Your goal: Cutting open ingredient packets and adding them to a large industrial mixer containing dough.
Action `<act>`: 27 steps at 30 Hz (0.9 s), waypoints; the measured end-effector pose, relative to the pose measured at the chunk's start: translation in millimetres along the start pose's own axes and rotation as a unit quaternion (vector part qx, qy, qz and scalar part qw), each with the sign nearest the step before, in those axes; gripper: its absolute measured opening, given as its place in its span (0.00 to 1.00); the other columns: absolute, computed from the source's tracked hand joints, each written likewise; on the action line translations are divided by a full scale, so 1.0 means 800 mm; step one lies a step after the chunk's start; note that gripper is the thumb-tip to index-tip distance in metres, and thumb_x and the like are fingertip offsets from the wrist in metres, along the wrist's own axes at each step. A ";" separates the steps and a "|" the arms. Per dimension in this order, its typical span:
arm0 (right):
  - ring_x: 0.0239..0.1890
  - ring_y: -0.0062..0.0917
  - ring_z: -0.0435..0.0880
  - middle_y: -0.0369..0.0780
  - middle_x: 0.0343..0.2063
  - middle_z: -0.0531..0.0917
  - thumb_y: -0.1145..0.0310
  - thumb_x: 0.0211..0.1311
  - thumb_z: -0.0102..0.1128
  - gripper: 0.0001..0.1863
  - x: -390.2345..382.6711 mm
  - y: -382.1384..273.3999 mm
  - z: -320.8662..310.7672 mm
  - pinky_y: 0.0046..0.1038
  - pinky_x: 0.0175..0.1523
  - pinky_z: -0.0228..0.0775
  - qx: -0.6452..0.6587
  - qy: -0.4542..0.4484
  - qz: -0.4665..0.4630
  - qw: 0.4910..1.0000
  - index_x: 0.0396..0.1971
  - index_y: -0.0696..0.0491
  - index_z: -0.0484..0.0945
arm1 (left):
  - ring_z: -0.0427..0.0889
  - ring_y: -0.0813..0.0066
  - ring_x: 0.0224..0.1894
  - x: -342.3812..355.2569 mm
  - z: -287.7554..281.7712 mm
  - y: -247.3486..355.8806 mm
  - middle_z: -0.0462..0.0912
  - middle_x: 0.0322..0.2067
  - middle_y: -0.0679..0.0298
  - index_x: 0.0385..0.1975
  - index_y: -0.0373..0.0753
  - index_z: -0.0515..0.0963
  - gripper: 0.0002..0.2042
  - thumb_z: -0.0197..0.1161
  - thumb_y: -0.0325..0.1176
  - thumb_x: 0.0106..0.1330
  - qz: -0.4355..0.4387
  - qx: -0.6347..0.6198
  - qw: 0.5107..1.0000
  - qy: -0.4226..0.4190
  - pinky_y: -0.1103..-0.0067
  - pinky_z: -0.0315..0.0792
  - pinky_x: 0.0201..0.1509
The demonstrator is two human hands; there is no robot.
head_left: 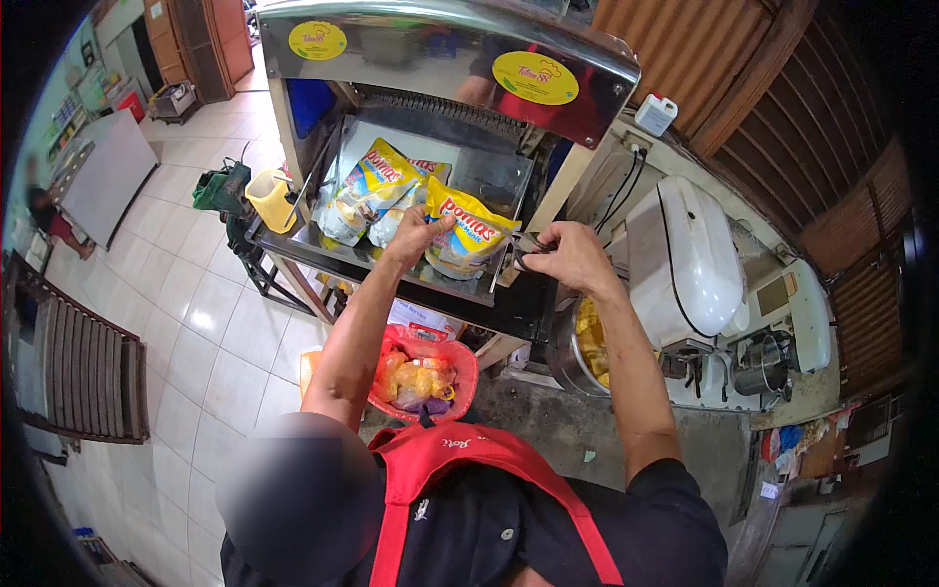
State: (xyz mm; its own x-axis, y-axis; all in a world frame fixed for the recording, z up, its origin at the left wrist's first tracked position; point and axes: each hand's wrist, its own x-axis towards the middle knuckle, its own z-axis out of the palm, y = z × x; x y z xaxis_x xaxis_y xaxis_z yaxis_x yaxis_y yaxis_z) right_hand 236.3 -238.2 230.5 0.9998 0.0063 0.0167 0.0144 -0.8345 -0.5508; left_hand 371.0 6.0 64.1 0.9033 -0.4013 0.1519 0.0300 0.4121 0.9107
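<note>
My left hand [421, 233] grips a yellow plastic pouch [460, 245] with red lettering by its upper left edge, over a metal tray [504, 166] on the steel machine. My right hand [567, 259] is closed on dark-handled scissors [528, 246] at the pouch's upper right corner; whether the blades have cut it I cannot tell. Behind and left of this pouch, more pouches [367, 191] of the same kind lie on the tray. A cream plastic jug [274, 201] stands at the tray's left.
Below are a red basket [460, 362] of bags and a steel pot [572, 362] with yellow contents. A white appliance [685, 254] and white container [655, 114] stand at right. A person [54, 215] is beside a counter [108, 166] at far left, across the tiled floor [196, 342].
</note>
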 end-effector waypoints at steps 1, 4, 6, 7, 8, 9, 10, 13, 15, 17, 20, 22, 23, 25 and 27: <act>0.32 0.34 0.85 0.48 0.26 0.84 0.58 0.39 0.72 0.22 0.003 -0.003 -0.001 0.32 0.41 0.75 -0.011 -0.002 0.003 1.000 0.30 0.62 0.83 | 0.83 0.78 0.35 0.000 0.000 0.000 0.85 0.37 0.63 0.44 0.33 0.78 0.16 0.70 0.35 0.61 -0.003 0.003 1.000 0.000 0.79 0.78 0.42; 0.34 0.36 0.86 0.50 0.27 0.85 0.57 0.38 0.73 0.24 0.011 0.005 0.001 0.32 0.43 0.76 -0.016 0.020 -0.015 1.000 0.30 0.62 0.83 | 0.84 0.77 0.35 -0.001 -0.002 -0.002 0.85 0.36 0.62 0.44 0.33 0.78 0.16 0.70 0.35 0.61 -0.002 -0.013 1.000 0.001 0.78 0.78 0.42; 0.34 0.37 0.86 0.50 0.28 0.85 0.57 0.38 0.73 0.23 0.013 0.004 0.000 0.33 0.43 0.76 -0.019 0.012 -0.012 1.000 0.30 0.62 0.83 | 0.84 0.77 0.35 -0.001 -0.003 -0.002 0.85 0.37 0.62 0.44 0.33 0.78 0.16 0.70 0.35 0.62 -0.002 -0.019 1.000 0.000 0.78 0.78 0.42; 0.35 0.37 0.86 0.50 0.29 0.85 0.57 0.38 0.73 0.23 0.014 0.002 0.000 0.33 0.43 0.76 -0.022 0.004 -0.008 1.000 0.30 0.62 0.83 | 0.84 0.76 0.36 -0.001 -0.004 -0.001 0.85 0.37 0.62 0.44 0.33 0.78 0.16 0.69 0.35 0.62 -0.004 -0.025 1.000 -0.001 0.78 0.78 0.43; 0.35 0.37 0.86 0.50 0.29 0.85 0.57 0.38 0.73 0.23 0.015 -0.002 0.002 0.33 0.43 0.76 -0.022 0.003 -0.009 1.000 0.30 0.62 0.83 | 0.84 0.76 0.36 -0.002 -0.003 -0.001 0.85 0.37 0.62 0.44 0.33 0.78 0.16 0.69 0.35 0.62 -0.003 -0.025 1.000 0.000 0.78 0.78 0.43; 0.35 0.37 0.86 0.50 0.29 0.85 0.58 0.39 0.73 0.23 0.016 -0.008 0.006 0.33 0.44 0.77 -0.027 0.004 -0.015 1.000 0.30 0.61 0.83 | 0.84 0.76 0.36 -0.002 0.002 0.003 0.85 0.37 0.61 0.44 0.32 0.78 0.16 0.69 0.35 0.62 0.005 -0.008 1.000 -0.010 0.78 0.79 0.43; 0.35 0.37 0.86 0.50 0.29 0.85 0.58 0.39 0.73 0.22 0.018 -0.011 0.008 0.34 0.44 0.77 -0.032 0.005 -0.020 0.999 0.30 0.61 0.83 | 0.84 0.76 0.36 -0.003 0.006 0.006 0.85 0.37 0.61 0.45 0.32 0.78 0.16 0.69 0.34 0.62 0.012 0.009 1.000 -0.021 0.77 0.79 0.43; 0.34 0.37 0.86 0.50 0.28 0.85 0.58 0.38 0.73 0.23 0.025 -0.015 0.009 0.33 0.43 0.77 -0.022 0.018 -0.021 0.999 0.31 0.61 0.84 | 0.84 0.75 0.36 -0.004 0.004 0.005 0.85 0.38 0.60 0.45 0.32 0.79 0.15 0.69 0.33 0.62 0.009 -0.018 1.000 -0.009 0.77 0.79 0.43; 0.33 0.37 0.86 0.50 0.28 0.85 0.58 0.38 0.73 0.23 0.027 -0.019 0.008 0.33 0.43 0.77 -0.033 0.017 -0.018 0.999 0.31 0.61 0.84 | 0.84 0.76 0.36 -0.005 0.004 0.005 0.85 0.38 0.60 0.45 0.32 0.79 0.15 0.69 0.33 0.62 0.001 -0.024 1.000 -0.003 0.77 0.79 0.43; 0.33 0.37 0.86 0.51 0.28 0.85 0.58 0.38 0.73 0.23 0.027 -0.027 0.010 0.33 0.43 0.77 -0.043 0.015 -0.014 0.999 0.31 0.61 0.84 | 0.84 0.76 0.36 -0.005 0.005 0.006 0.85 0.38 0.60 0.44 0.32 0.79 0.15 0.69 0.33 0.62 -0.008 -0.030 1.000 0.003 0.77 0.79 0.43; 0.30 0.32 0.85 0.46 0.25 0.85 0.59 0.40 0.73 0.20 0.028 -0.041 0.015 0.31 0.40 0.75 -0.064 0.014 -0.019 0.998 0.29 0.61 0.84 | 0.84 0.76 0.36 -0.009 0.005 0.005 0.85 0.37 0.61 0.45 0.32 0.79 0.15 0.69 0.33 0.62 -0.006 0.020 1.000 -0.003 0.77 0.79 0.43; 0.31 0.32 0.85 0.47 0.26 0.85 0.59 0.39 0.74 0.21 0.032 -0.034 0.014 0.31 0.40 0.75 -0.019 0.007 -0.010 1.000 0.29 0.61 0.84 | 0.83 0.76 0.36 -0.009 0.009 0.006 0.85 0.37 0.61 0.44 0.32 0.79 0.15 0.69 0.33 0.62 -0.005 0.002 1.000 -0.006 0.77 0.79 0.43; 0.31 0.32 0.85 0.47 0.26 0.85 0.59 0.39 0.74 0.21 0.034 -0.033 0.013 0.31 0.40 0.75 -0.019 0.008 -0.010 1.000 0.29 0.61 0.84 | 0.83 0.76 0.36 -0.007 0.011 0.007 0.85 0.37 0.61 0.44 0.32 0.79 0.15 0.69 0.33 0.62 -0.005 0.002 1.000 -0.007 0.77 0.79 0.43; 0.31 0.31 0.85 0.47 0.27 0.85 0.59 0.39 0.74 0.21 0.036 -0.033 0.016 0.31 0.41 0.75 -0.034 0.008 -0.022 0.999 0.30 0.61 0.84 | 0.83 0.76 0.35 -0.008 0.011 0.006 0.85 0.36 0.61 0.43 0.32 0.79 0.14 0.69 0.33 0.62 0.001 -0.027 1.000 -0.010 0.77 0.78 0.43; 0.31 0.31 0.85 0.47 0.27 0.85 0.59 0.39 0.73 0.22 0.038 -0.037 0.021 0.31 0.41 0.75 -0.029 0.007 -0.022 0.999 0.30 0.61 0.83 | 0.83 0.77 0.35 -0.008 0.011 0.005 0.85 0.36 0.62 0.44 0.32 0.79 0.14 0.69 0.33 0.62 0.001 -0.017 1.000 -0.019 0.77 0.78 0.43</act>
State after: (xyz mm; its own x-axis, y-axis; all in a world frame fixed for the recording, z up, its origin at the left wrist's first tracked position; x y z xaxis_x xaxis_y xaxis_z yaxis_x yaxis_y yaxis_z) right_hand 266.7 -203.6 233.2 0.9980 0.0368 0.0516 0.0577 -0.8643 -0.4996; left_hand 361.7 2.4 70.0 0.8867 -0.4307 0.1680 0.0441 0.4406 0.8966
